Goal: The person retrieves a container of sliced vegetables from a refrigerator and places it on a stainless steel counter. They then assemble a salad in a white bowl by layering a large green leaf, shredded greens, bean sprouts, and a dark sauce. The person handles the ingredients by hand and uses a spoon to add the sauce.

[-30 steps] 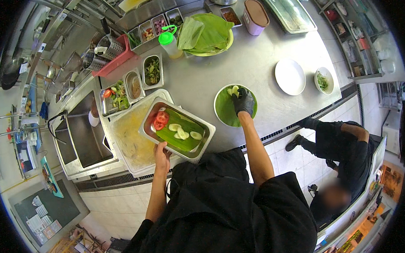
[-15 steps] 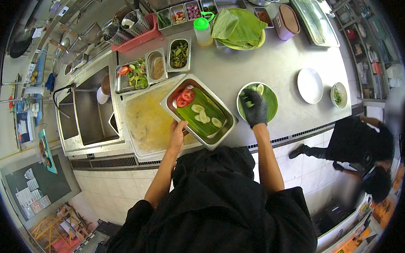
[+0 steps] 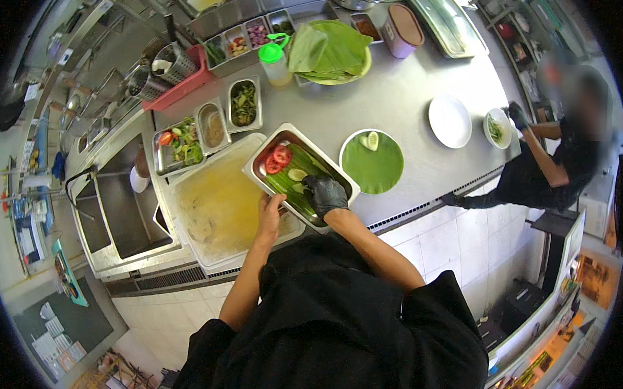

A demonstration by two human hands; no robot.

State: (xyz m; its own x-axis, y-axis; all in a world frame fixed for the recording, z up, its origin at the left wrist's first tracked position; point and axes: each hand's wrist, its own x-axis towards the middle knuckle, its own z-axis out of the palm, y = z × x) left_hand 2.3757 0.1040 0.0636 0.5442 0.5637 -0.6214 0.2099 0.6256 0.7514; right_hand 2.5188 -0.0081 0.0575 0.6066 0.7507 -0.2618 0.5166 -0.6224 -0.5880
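Head-worn fisheye looks down over worktop [image 3: 408,88]

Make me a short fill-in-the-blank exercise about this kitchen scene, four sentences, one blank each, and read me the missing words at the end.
1. The tray is held by the bare ____ hand.
2. The glove on the right hand is ____ in colour.
3. The red slices in the tray are slices of ____.
4. The bowl of greens stands to the ____ of the white plate.

Missing words: left; black; tomato; right.
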